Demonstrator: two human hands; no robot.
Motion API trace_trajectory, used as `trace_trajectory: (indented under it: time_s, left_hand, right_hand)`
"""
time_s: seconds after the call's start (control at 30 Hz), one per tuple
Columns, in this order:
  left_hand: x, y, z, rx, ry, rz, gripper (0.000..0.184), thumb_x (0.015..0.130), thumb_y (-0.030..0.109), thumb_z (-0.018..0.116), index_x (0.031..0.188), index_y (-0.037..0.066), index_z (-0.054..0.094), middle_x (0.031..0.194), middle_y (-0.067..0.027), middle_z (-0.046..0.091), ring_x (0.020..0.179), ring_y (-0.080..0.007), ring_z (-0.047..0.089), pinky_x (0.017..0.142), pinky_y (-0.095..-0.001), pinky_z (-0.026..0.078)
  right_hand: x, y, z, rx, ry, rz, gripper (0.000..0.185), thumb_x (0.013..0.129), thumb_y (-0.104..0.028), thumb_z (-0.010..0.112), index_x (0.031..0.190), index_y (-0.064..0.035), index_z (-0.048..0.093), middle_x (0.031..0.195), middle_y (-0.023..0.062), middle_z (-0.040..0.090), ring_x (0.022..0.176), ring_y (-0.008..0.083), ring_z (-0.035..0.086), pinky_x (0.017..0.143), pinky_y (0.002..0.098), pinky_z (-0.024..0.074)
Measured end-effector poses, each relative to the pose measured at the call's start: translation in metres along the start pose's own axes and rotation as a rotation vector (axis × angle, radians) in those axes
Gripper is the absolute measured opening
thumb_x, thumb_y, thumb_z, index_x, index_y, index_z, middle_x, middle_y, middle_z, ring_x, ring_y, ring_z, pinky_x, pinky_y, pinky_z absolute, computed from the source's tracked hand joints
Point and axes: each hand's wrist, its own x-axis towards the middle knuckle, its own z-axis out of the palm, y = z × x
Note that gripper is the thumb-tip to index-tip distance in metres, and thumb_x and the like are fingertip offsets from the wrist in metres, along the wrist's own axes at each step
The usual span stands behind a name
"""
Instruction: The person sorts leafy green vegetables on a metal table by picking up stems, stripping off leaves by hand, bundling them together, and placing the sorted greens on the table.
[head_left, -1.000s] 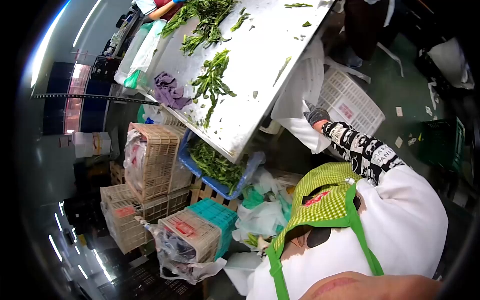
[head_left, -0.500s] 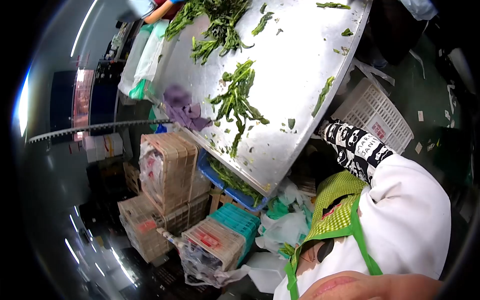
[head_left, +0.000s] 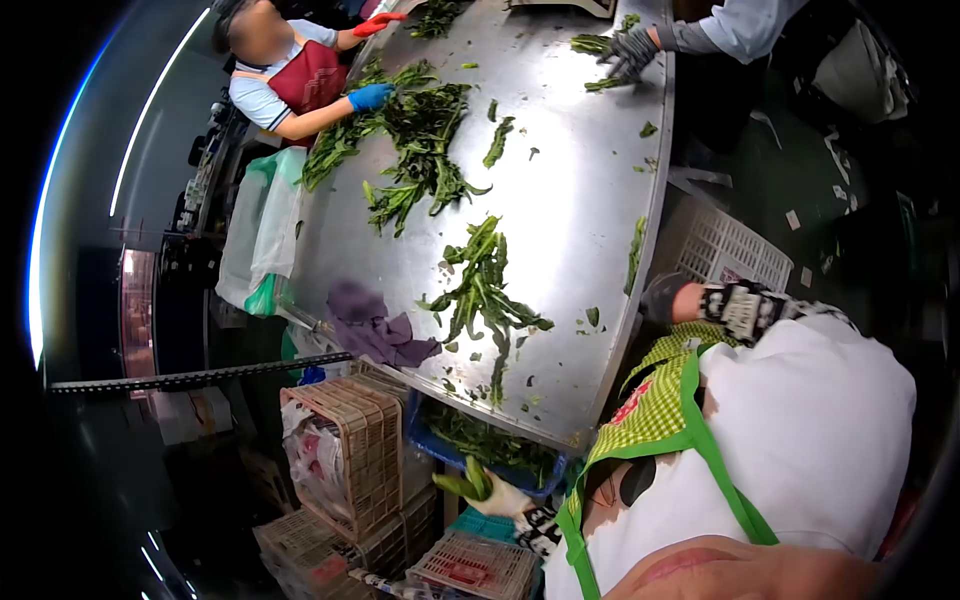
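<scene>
My left hand point(head_left: 498, 494), in a pale glove with green fingers, is low beside the blue basket point(head_left: 425, 440) of leafy greens. Its fingers stretch apart, and I see nothing held in them. My right hand point(head_left: 662, 298), in a dark grey glove, is at the right edge of the metal table point(head_left: 570, 190), near a white plastic crate point(head_left: 735, 245). Its fingers are too unclear to read. On the table in front of me lie loose leafy greens point(head_left: 480, 285), with leaf scraps and a purple cloth point(head_left: 380, 325) near them.
A co-worker in a red apron point(head_left: 305, 78) handles a pile of greens point(head_left: 425, 130) at the far left. Another person's grey-gloved hand point(head_left: 630, 52) touches a bunch at the far right. Stacked crates point(head_left: 370, 440) stand lower left; a bag-lined container point(head_left: 258, 225) stands beside the table.
The view has tilted, bringing the co-workers into sight. My left hand has come into view by the blue basket. My right hand now shows at the table's edge.
</scene>
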Motion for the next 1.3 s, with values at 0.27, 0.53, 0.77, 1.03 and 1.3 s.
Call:
trace_trajectory:
  time_s: [0.27,0.53,0.77,1.03,1.3]
  left_hand:
    - [0.047,0.147,0.186,-0.229,-0.492,0.139,0.060,0.076,0.003,0.071,0.130,-0.002,0.047,0.122,-0.0195,0.053,0.105,-0.0291,0.059,0.085,-0.0334,0.054]
    - [0.033,0.056,0.308,-0.534,-0.637,-0.130,0.051,0.064,0.019,0.079,0.110,0.001,0.064,0.137,-0.0250,0.040,0.123,-0.0352,0.045,0.111,-0.0355,0.030]
    - [0.067,0.104,0.297,-0.381,-0.411,-0.122,0.055,0.070,-0.013,0.060,0.123,-0.006,0.048,0.106,-0.0159,0.061,0.094,-0.0223,0.061,0.086,-0.0289,0.049]
    - [0.075,0.112,0.298,-0.401,-0.390,-0.322,0.047,0.069,-0.010,0.065,0.115,-0.009,0.057,0.105,-0.0123,0.066,0.089,-0.0211,0.063,0.084,-0.0321,0.050]
    - [0.062,0.122,0.302,-0.895,-0.413,-0.714,0.042,0.080,0.010,0.076,0.113,-0.009,0.059,0.105,-0.0125,0.065,0.085,-0.0221,0.063,0.075,-0.0369,0.054]
  right_hand:
    - [0.027,0.144,-0.173,-0.251,0.655,0.545,0.043,0.081,-0.032,0.062,0.121,-0.0154,0.059,0.123,0.0118,0.058,0.111,0.0308,0.056,0.093,0.0397,0.0452]
    - [0.137,0.297,-0.218,-0.364,0.420,0.607,0.020,0.084,-0.018,0.050,0.090,-0.0125,0.068,0.089,0.0153,0.067,0.082,0.0311,0.065,0.073,0.0431,0.0513]
    - [0.274,0.326,-0.258,-0.431,0.996,0.530,0.022,0.086,-0.024,0.051,0.087,-0.0118,0.070,0.090,0.0156,0.067,0.087,0.0302,0.064,0.078,0.0426,0.0506]
    - [0.350,0.057,-0.215,-0.214,0.790,-0.056,0.014,0.086,-0.023,0.051,0.083,-0.0121,0.059,0.080,0.0102,0.059,0.076,0.0275,0.057,0.068,0.0409,0.0475]
    - [0.288,-0.112,-0.060,0.484,0.644,-0.371,0.024,0.085,-0.022,0.049,0.100,-0.0092,0.062,0.091,0.0157,0.060,0.085,0.0322,0.057,0.079,0.0431,0.0451]
